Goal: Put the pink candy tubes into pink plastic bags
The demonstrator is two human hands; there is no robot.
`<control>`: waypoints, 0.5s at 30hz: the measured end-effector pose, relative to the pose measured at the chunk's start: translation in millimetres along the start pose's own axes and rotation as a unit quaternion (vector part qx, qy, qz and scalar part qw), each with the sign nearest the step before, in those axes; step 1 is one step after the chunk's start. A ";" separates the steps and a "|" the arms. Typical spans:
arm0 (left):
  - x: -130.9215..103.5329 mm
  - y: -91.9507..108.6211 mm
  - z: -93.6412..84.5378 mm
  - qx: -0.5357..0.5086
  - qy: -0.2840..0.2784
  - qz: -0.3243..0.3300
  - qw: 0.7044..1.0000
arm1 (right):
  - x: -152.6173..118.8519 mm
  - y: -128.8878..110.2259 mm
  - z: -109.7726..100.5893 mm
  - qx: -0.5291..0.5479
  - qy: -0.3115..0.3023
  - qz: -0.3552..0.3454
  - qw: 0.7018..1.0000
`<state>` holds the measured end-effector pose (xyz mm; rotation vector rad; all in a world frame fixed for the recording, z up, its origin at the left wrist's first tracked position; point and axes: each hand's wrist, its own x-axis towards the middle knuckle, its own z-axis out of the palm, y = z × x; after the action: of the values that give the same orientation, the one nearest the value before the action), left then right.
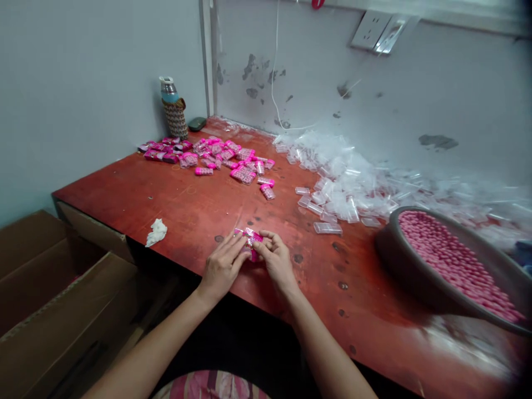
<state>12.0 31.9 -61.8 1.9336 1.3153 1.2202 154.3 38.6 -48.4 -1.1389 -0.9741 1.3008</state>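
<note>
Near the front edge of the red table, a shiny pink foil packet (252,238) lies between my two hands. My left hand (224,261) holds it from the left, its fingers laid over that side and the thumb along the near edge. From the other side my right hand (276,256) pinches the packet between thumb and fingers. What may be inside the packet is hidden. Farther back lie several clear containers of pink candies with bright pink caps (243,174). A heap of flat pink packets (161,156) sits to their left.
Clear plastic containers (353,183) are piled along the wall. At the right a large dark basin (390,244) holds pink candies (457,260). A bottle in a knitted sleeve (174,116) stands at the back left. Crumpled tissue (157,232) lies near the edge; cardboard boxes (83,299) stand below.
</note>
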 end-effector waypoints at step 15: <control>18.5 -1.5 -5.1 -0.425 -0.028 -0.401 0.811 | 110.5 -46.6 -13.9 -0.588 -0.012 -0.059 0.807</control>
<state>9.3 49.0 -53.2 0.6445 1.0674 1.0003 184.0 150.5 -14.3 -1.9104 -1.9398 0.4926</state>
